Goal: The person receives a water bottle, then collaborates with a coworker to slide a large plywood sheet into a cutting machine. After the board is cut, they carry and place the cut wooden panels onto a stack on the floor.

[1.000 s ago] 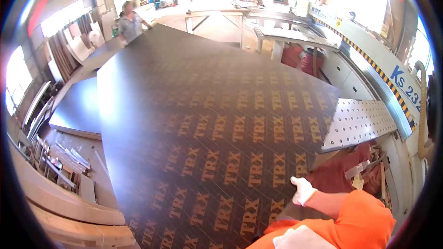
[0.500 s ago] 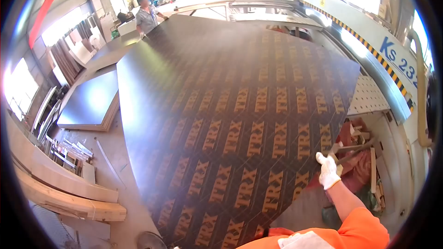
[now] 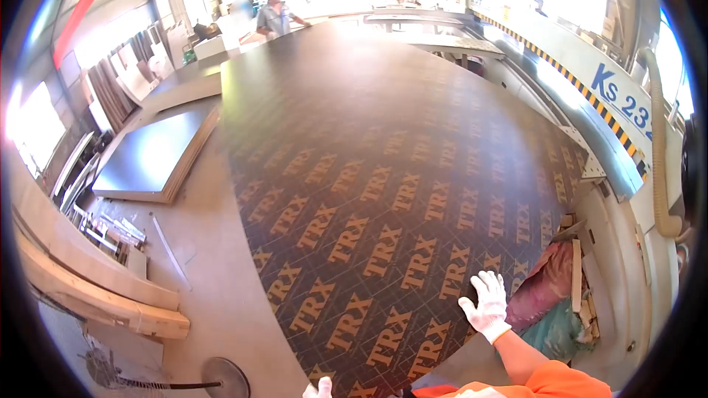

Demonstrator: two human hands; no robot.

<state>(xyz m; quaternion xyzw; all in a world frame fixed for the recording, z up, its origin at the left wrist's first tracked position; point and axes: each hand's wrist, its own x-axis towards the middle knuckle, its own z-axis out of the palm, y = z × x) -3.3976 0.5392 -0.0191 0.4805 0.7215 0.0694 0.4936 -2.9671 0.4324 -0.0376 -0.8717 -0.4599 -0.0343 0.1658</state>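
Observation:
A large dark brown plywood panel [image 3: 354, 177], printed all over with "TRX", stretches from my body to the far side of the room. My right hand [image 3: 487, 304], in a white glove, lies on its near right edge with the fingers spread. At the bottom of the view, only the gloved fingertips of my left hand [image 3: 318, 389] show, at the near left edge and apparently closed round it. The rest of that hand is cut off. Another person [image 3: 274, 15] stands at the panel's far left corner with an arm at its edge.
A machine marked "KS 232" [image 3: 575, 74] with a striped edge runs along the right. Stacked panels [image 3: 151, 155] lie on the left, above a wooden beam [image 3: 110, 309]. A round metal base [image 3: 227, 379] stands at lower left. Bags and offcuts [image 3: 549, 295] fill the lower right.
The panel has turned and lies straighter along the machine. My right hand has gone from gripping its edge to lying flat. My left fingertips have come into view; the other person appears farther right.

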